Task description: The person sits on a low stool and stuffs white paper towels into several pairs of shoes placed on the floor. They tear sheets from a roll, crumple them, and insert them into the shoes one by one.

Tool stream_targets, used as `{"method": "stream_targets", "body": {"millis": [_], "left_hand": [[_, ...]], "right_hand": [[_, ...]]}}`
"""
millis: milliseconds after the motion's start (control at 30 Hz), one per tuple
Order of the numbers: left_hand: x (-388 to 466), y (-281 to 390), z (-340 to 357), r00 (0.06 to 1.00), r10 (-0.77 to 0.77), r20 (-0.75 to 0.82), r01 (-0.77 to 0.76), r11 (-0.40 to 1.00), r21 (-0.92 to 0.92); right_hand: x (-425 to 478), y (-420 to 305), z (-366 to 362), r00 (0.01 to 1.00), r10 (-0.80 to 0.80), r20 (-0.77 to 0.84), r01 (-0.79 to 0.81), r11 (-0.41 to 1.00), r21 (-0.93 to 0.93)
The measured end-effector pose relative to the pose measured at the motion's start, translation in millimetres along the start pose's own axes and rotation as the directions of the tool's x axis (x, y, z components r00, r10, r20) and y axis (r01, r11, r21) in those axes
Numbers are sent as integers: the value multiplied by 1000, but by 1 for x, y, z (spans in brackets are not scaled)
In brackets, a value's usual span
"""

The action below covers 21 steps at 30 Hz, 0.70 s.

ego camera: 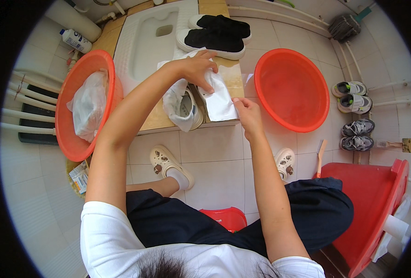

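Note:
My left hand point(198, 71) is spread over a strip of white tissue paper point(221, 95), fingers apart and touching its upper part. At the strip's lower right edge, my right hand point(247, 113) pinches the paper between thumb and fingers. The paper lies over a shoe that is mostly hidden, on the tan tiled ledge point(233, 78). Left of it stands another shoe point(196, 113) with its insole showing and white paper point(174, 100) draped around its upper. Just beyond my left hand sits a pair of black slip-on shoes point(214, 40) with white soles.
A red plastic basin point(292, 90) stands right; an orange-red basin point(113, 80) holding a white plastic bag point(89, 106) is at left. Beyond the ledge is a squat toilet point(136, 52). Sneakers point(356, 104) hang at the right wall, near a wooden-handled brush point(321, 158) and a red table point(361, 198).

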<state>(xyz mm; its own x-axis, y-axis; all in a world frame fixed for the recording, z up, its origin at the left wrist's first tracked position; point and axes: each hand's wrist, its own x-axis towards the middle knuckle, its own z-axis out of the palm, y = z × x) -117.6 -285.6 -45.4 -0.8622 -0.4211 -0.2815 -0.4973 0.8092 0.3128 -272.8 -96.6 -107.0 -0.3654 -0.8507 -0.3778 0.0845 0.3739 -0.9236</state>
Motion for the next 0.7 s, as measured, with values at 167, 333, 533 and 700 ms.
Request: {"method": "stream_targets", "body": {"millis": [167,333,533,700], "left_hand": [[15,-9,9,998,58,20,-57,998,-41],[12,-11,23,990,118,-77,-122,992,-42],[11,12,13,996,-51,66,57,995,-88],[2,17,7,993,-45,111,49,998,-35]], "right_hand": [[6,16,0,909,-409,-77,289,753,-591],[-12,-38,13,992,-121,34,124,904,-410],[14,-53,21,968,-228,108,225,586,-779],[32,-65,18,965,-103,243,261,509,-820]]}}
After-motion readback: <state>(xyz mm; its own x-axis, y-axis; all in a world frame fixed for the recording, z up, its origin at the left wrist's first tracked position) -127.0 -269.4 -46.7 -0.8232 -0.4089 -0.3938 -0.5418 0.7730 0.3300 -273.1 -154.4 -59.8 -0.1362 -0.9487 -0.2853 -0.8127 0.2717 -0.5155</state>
